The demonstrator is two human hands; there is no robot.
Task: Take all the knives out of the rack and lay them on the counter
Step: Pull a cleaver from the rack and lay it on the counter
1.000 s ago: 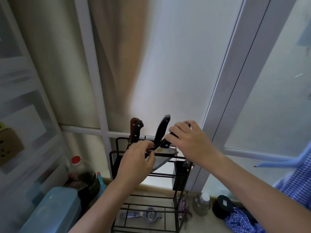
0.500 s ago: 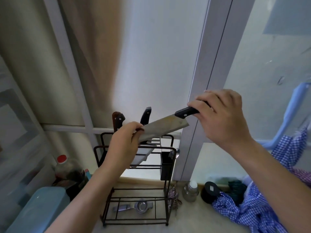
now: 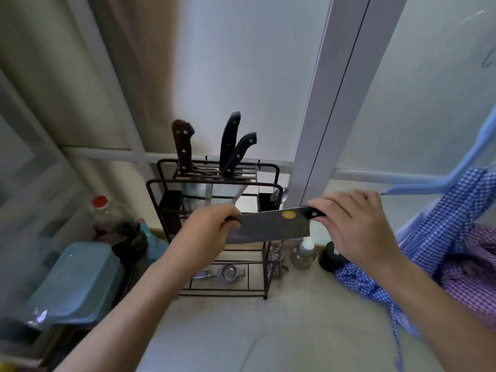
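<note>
A broad cleaver (image 3: 271,228) with a yellow sticker hangs level in the air in front of the black wire rack (image 3: 214,183). My right hand (image 3: 354,229) grips its black handle. My left hand (image 3: 208,232) pinches the far end of the blade. Three knives still stand in the rack's top slots: a brown-handled one (image 3: 183,146) on the left and two black-handled ones (image 3: 229,138) (image 3: 240,153) close together. The beige counter (image 3: 241,331) lies below.
A lemon squeezer (image 3: 228,272) lies on the rack's bottom shelf. A red-capped bottle (image 3: 110,218) and a blue bin (image 3: 77,283) stand to the left. A small jar (image 3: 303,253), a black lid (image 3: 330,260) and checked cloths (image 3: 442,251) are on the right.
The cleaver has come out of the rack and down, from raised and tilted to level in front of the rack, both hands still on it. The view has tipped down toward the counter.
</note>
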